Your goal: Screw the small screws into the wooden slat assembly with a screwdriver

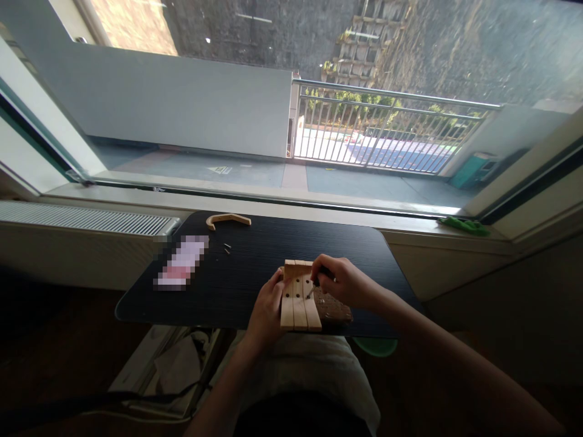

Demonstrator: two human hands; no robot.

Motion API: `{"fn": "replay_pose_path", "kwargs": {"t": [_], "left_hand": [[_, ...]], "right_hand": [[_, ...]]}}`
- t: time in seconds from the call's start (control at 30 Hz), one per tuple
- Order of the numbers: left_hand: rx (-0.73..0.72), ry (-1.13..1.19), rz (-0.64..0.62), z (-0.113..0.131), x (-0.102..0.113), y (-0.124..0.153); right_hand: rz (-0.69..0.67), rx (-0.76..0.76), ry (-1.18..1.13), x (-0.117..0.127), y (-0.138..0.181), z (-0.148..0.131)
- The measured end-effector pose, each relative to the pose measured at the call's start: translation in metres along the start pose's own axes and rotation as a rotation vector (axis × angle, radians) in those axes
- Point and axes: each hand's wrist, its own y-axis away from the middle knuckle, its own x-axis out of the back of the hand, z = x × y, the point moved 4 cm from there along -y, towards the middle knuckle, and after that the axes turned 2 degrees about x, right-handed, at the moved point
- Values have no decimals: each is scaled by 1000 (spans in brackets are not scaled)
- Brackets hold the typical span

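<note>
A light wooden piece [299, 312] of curved slats, with several dark screw holes, stands near the table's front edge. My left hand [268, 309] is closed on its left side and steadies it. In my right hand [341, 280] is a screwdriver [312, 290], mostly hidden by the fingers, its tip at a hole on the right slat. Behind and right of the slats lies a brown textured block [334, 308], partly covered by my right hand. A loose curved wooden piece [230, 218] rests at the table's back left, with a few small screws [226, 248] nearer to me.
The black table [255, 270] stands below a large window. A blurred-out flat item [182, 262] lies at its left. Beyond the left edge is a white radiator [91, 218]. Green cloth-like items [462, 226] sit on the sill at right. A green round object [377, 346] shows under the table.
</note>
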Motion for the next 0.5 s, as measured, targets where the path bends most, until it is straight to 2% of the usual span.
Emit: {"fn": "replay_pose_path", "kwargs": {"t": [0.1, 0.3, 0.5], "left_hand": [[-4, -8, 8, 0, 0, 0], [-26, -19, 15, -1, -1, 0], [-32, -2, 23, -2, -1, 0]], "right_hand": [[-51, 10, 57, 1, 0, -3], [-219, 112, 358, 7, -8, -19], [-461, 59, 512, 14, -24, -30]]}}
